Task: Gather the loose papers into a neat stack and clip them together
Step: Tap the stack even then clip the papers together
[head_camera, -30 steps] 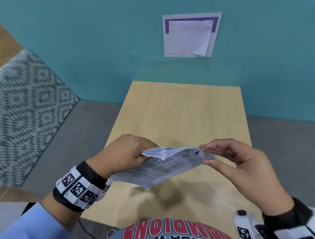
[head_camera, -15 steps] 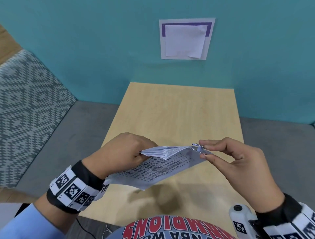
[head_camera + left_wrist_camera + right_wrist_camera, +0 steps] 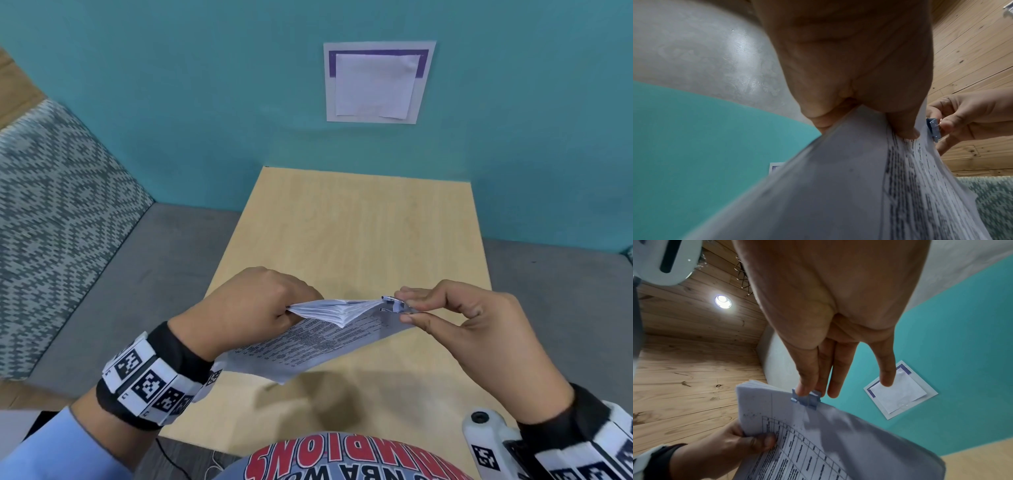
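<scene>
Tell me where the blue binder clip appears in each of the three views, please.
Head: the binder clip is right of centre, at the right hand's fingertips.
Left wrist: the clip is at the right edge, halfway down.
Right wrist: the clip is centre, on the papers' edge.
Shared landmark: the white sheet on the teal wall.

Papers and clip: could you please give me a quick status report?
Left hand grips the papers by one edge. Right hand pinches the blue clip at their opposite edge. Stack held above the table; nothing in the way.
</scene>
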Tool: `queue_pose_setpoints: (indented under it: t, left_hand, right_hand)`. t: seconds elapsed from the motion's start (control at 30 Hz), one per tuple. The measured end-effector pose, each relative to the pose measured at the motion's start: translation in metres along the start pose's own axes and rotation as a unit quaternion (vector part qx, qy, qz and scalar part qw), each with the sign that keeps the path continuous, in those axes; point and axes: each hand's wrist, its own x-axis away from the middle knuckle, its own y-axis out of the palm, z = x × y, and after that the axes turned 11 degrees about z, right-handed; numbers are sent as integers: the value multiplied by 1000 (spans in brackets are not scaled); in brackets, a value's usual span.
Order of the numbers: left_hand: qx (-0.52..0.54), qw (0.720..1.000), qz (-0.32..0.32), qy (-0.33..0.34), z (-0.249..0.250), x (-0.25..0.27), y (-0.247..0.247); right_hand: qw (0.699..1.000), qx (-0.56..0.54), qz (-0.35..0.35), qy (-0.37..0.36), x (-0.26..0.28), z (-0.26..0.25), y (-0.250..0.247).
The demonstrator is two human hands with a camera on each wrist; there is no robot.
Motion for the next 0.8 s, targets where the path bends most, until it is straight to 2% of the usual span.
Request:
queue_pose_setpoints:
  t: [0.3, 0.4, 0.5, 0.57, 0.67, 0.8]
  left_hand:
    - [-59, 997, -13, 48, -1, 1, -6]
    - [-15, 999, -1, 34, 0, 2, -6]
    - [78, 996, 40, 8, 2, 2, -1]
    - [138, 988, 65, -38, 5, 0, 2]
    - [199, 973, 64, -92, 14, -2, 7]
    - [262, 950, 86, -149, 9, 5, 30]
  right_hand:
    - [997, 14, -69, 27, -5, -11, -1]
    - [997, 29, -78, 8, -8, -17, -2]
    - [997, 38, -45, -41, -6, -24, 4]
    - [997, 34, 8, -64, 0, -26, 10]
    - [993, 28, 90, -78, 3, -26, 17]
    - [986, 72, 103, -114, 1, -28, 20]
